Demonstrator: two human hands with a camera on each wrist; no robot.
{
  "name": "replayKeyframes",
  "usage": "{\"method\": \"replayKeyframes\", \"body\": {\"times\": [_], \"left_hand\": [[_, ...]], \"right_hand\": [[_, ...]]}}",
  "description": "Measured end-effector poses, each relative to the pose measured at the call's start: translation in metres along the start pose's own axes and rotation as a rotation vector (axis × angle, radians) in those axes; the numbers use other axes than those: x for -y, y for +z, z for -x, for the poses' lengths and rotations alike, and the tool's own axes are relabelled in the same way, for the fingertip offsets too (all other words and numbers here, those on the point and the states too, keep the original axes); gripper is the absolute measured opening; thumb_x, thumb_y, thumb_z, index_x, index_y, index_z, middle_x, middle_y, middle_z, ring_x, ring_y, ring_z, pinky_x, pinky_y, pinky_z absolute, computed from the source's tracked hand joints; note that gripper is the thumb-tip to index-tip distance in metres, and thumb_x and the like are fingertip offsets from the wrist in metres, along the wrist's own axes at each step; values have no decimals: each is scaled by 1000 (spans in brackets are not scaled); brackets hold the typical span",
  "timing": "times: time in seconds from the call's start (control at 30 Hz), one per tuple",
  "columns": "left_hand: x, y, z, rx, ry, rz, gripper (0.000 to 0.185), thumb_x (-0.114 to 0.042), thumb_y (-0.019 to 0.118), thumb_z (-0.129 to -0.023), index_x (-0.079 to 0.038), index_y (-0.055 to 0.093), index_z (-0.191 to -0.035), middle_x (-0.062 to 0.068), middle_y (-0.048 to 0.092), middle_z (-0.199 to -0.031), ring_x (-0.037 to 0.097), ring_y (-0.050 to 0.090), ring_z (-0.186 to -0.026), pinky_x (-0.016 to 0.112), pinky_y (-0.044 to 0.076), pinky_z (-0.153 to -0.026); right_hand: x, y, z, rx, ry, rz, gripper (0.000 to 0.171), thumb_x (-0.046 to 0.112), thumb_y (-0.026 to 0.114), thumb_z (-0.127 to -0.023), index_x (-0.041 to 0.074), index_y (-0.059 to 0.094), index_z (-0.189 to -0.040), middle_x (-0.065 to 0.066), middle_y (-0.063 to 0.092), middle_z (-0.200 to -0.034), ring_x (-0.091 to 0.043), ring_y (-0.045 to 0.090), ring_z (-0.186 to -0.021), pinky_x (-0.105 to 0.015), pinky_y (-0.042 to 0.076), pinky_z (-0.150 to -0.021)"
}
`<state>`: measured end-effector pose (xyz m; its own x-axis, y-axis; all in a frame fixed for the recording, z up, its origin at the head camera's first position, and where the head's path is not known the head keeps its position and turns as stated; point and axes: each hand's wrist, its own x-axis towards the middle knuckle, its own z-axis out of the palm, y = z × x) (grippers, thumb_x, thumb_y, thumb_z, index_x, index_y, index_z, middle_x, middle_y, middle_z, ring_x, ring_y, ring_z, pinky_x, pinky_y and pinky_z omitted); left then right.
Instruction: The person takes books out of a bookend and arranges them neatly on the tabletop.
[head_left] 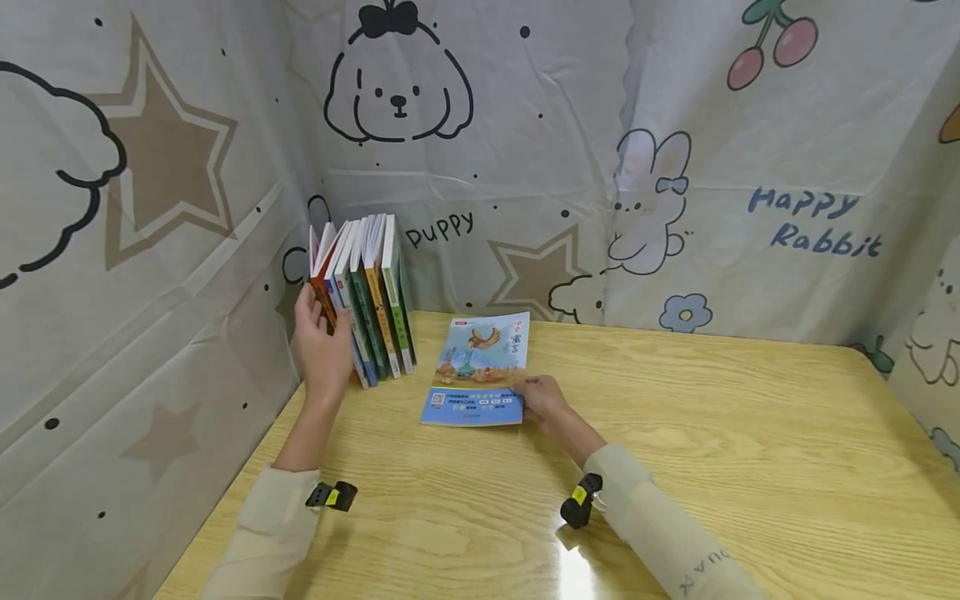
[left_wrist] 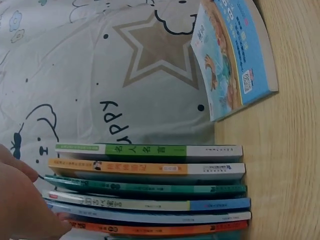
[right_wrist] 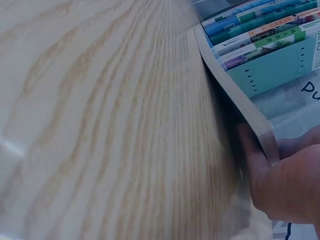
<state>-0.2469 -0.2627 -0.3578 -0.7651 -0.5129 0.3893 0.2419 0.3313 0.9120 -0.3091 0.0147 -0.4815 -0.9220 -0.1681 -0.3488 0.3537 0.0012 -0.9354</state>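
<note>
A row of several thin books (head_left: 367,296) stands upright at the table's back left, leaning toward the curtain wall. My left hand (head_left: 318,329) rests against the row's left side, fingers pointing up along the orange-spined book; the left wrist view shows the spines (left_wrist: 150,190) and my fingers (left_wrist: 25,200) touching their upper ends. A blue picture book (head_left: 476,371) lies flat just right of the row. My right hand (head_left: 531,397) grips its right edge. In the right wrist view my fingers (right_wrist: 285,180) curl under that edge (right_wrist: 240,100), which is raised slightly off the table.
The wooden table (head_left: 712,433) stretches to the right and toward me. Cartoon-print curtain walls (head_left: 525,150) close in the back and both sides. A bright glare spot (head_left: 577,567) lies on the near part of the table.
</note>
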Motion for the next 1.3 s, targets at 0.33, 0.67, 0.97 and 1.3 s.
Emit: {"method": "replayKeyframes", "body": {"times": [0.33, 0.67, 0.97, 1.3], "left_hand": [[18, 7, -15, -2, -66, -18, 67, -15, 53, -103, -7, 17, -159, 14, 20, -161, 25, 22, -148, 36, 22, -118], [43, 8, -28, 32, -189, -159, 65, -30, 46, -107, -9, 15, -161, 16, 26, -161, 30, 27, -145, 41, 23, -117], [61, 8, -34, -91, -60, -60, 43, -19, 48, -106, 3, 49, -144, 22, 55, -138, 29, 52, -128, 39, 42, -105], [57, 5, -30, -185, -118, -28, 44, -28, 69, -96, 2, 65, -128, 18, 66, -125, 25, 63, -113, 30, 50, -95]], "right_hand": [[4, -2, -2, -56, -6, 180, 26, 9, 55, -102, -12, 62, -115, -20, 70, -100, -26, 71, -90, -33, 58, -73], [12, -6, 7, -93, -108, 443, 24, 13, 64, -97, -5, 73, -84, -11, 71, -76, -17, 68, -65, -24, 52, -55], [9, -8, 2, -125, -99, 466, 20, 11, 67, -94, -7, 75, -95, -13, 71, -90, -15, 66, -73, -24, 53, -62], [7, -13, -5, -172, -43, 451, 16, 11, 77, -87, -5, 76, -91, -9, 71, -73, -15, 69, -65, -26, 57, -59]]}}
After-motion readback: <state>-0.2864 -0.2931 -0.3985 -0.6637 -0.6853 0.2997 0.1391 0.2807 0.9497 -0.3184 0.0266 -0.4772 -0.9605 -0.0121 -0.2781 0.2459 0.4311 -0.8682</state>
